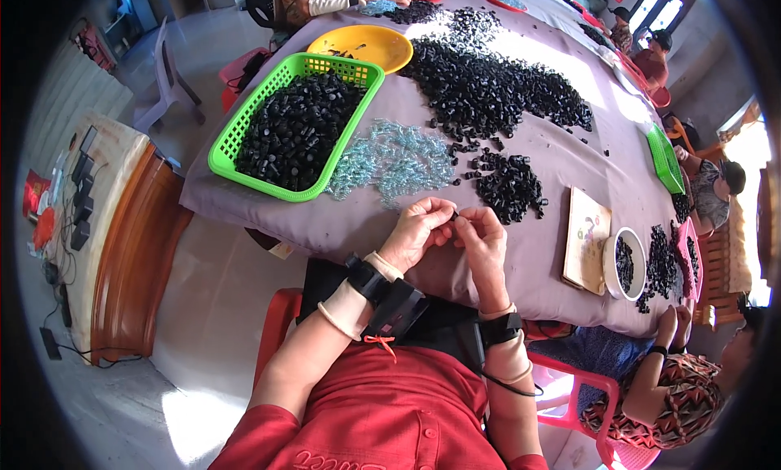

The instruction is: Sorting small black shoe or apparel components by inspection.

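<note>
- Above near edge of the tablecloth (325,232), holding one small dark piece (455,214) between left hand (416,232) and right hand (482,238), with fingertips (464,224) pinched closed.
- At near, wearing red shirt (358,413) with raised lettering (338,461).
- To the right, can see booklet (586,242) with printed cover.

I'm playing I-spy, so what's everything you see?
Baskets: 2, green, table's left and right
Dark bits: many, black, left basket, bowl, heaps
Clear bits: many, pale blue, beside left basket
Plate: 1, yellow, behind left basket
Book: 1, tan, right
Bowl: 1, white, beside book
Trays: several, red or pink, table edges
Cloth: 1, mauve, on table
Chairs: several, white, red, pink, around
Counter: 1, brown, left
People: several, mixed clothes, around table
Left hand: 1, bare, near edge, pinching tiny piece
Right hand: 1, bare, meeting left
</note>
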### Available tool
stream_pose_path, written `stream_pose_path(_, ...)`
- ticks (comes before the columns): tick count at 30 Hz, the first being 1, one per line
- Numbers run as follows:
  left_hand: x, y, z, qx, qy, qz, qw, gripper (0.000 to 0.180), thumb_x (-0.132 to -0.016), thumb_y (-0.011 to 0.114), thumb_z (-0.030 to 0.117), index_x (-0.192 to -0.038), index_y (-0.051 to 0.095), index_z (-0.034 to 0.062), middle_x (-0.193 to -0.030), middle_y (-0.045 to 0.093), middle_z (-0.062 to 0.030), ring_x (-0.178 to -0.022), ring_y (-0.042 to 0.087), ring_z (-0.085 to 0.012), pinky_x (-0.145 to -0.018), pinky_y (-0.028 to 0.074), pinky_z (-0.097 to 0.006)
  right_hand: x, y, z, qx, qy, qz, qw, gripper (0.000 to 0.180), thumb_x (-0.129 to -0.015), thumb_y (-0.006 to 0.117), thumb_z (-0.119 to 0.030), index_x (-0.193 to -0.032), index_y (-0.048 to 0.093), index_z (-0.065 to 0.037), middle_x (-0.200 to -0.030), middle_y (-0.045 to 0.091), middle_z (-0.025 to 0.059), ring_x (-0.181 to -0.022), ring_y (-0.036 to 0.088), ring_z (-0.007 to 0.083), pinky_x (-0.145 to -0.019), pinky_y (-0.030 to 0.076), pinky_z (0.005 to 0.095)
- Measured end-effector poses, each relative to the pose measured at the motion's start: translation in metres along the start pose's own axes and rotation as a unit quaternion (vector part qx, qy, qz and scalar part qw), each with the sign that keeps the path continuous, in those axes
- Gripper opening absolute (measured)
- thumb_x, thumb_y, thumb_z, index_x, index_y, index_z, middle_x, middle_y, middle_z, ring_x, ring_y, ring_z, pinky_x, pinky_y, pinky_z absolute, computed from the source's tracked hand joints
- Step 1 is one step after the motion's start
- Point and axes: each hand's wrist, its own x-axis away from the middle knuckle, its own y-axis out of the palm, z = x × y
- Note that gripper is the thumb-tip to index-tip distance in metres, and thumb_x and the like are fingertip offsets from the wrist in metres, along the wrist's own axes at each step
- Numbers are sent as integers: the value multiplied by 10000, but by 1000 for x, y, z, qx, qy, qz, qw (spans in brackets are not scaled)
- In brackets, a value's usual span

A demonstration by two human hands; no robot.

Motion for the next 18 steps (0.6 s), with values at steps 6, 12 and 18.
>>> stream_pose_path(6, 3, 3, -4, 72, 40, 37, 996, 95, -880, 531, 141, -939, 562, 73, -764, 576, -19, -631, 524, -82, -558, 423, -205, -42, 7, 3, 280, -118, 18, 953, 165, -770, 519, -21, -929, 556, 10, -833, 572, 194, -724, 568, 334, -644, 471, 369)
stream_pose_path(12, 3, 1, -6, 68, 54, 38, 996, 109, -880, 532, 142, -954, 553, 65, -793, 575, -35, -654, 526, -85, -561, 423, -207, -70, 14, 23, 400, -173, 21, 900, 125, -765, 518, -33, -879, 551, 10, -824, 577, 194, -752, 571, 345, -659, 457, 413)
stream_pose_path(18, 0, 1, -8, 63, 64, 27, 996, 108, -879, 533, 133, -960, 553, 63, -791, 578, -34, -649, 528, -85, -558, 428, -206, -61, 11, 23, 378, -244, 37, 892, 56, -782, 503, -31, -815, 499, 14, -749, 565, 196, -666, 574, 348, -582, 463, 417)
